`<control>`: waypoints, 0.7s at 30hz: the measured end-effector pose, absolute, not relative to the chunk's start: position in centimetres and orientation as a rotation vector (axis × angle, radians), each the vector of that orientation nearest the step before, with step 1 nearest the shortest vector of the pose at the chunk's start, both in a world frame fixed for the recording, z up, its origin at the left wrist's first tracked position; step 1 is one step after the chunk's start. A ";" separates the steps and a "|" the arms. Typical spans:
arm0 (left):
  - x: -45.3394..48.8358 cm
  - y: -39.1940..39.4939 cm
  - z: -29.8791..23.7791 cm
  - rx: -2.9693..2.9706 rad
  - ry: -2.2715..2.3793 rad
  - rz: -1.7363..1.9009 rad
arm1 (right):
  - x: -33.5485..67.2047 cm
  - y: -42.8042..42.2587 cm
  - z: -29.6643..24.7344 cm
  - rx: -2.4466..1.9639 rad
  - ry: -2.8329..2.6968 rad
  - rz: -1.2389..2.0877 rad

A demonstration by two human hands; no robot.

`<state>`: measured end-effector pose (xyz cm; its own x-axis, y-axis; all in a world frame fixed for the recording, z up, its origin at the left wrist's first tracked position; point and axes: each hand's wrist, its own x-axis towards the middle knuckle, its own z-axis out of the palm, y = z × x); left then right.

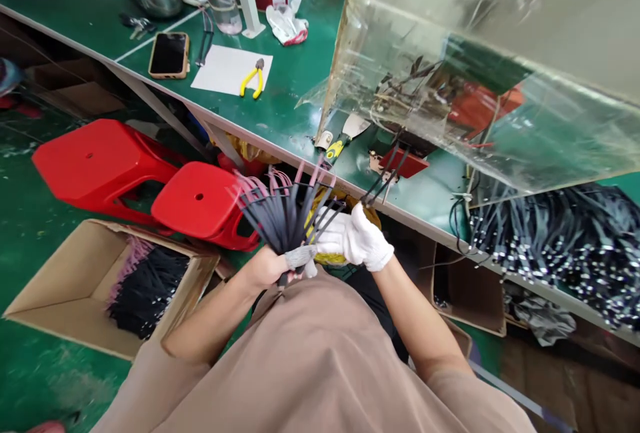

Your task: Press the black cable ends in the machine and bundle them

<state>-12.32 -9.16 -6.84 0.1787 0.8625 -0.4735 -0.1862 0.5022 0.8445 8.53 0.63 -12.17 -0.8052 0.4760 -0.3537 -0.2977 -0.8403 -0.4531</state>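
Observation:
My left hand [278, 264] is closed round the base of a fanned bundle of black straps with pink tips [287, 210], held low in front of my body. A grey finger cover shows on it. My right hand [356, 236], in a white glove, is closed on the right side of the same bundle, pinching a few straps that stick up toward the bench edge. Both hands sit just below the green workbench [300, 96].
A cardboard box [65, 286] of black and pink straps stands on the floor at left, beside two red stools [200, 203]. On the bench lie yellow pliers [254, 78], a phone [169, 54], paper and a clear plastic guard [480, 66]. Many black straps [565, 240] are heaped at right.

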 end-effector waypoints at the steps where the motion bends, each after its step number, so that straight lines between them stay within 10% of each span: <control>1: -11.9 -9.3 -7.9 0.747 1.169 0.803 | 8.0 0.5 -13.3 -0.655 -0.470 2.510; 21: -14.4 -11.4 -7.6 0.776 1.126 0.511 | 12.8 5.3 -22.0 -1.484 -0.308 1.826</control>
<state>-14.41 -11.40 -7.62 0.3615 0.7126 -0.6013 0.0166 0.6399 0.7683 12.78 5.30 -22.03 -0.0467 0.6742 -0.7371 -0.3949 -0.6902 -0.6063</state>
